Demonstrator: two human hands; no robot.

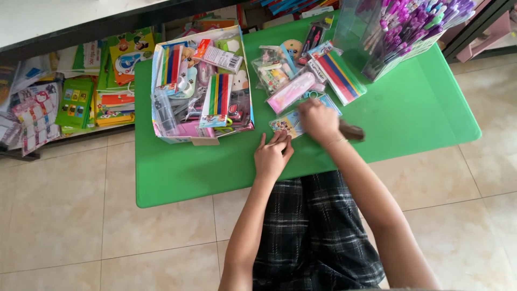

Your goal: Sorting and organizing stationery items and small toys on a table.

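Already, both hands pinch one small colourful flat card packet (287,125) on the green plastic table (420,113): left hand (272,156) below it, right hand (320,122) beside; loose wrapped stationery packets (301,81) just beyond remain unboxed.

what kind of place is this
Probably a stationery shop or its stockroom. A box packed with packaged pens and erasers sits on the green table, a clear tub of purple pens stands at the corner, and booklets fill a low shelf.
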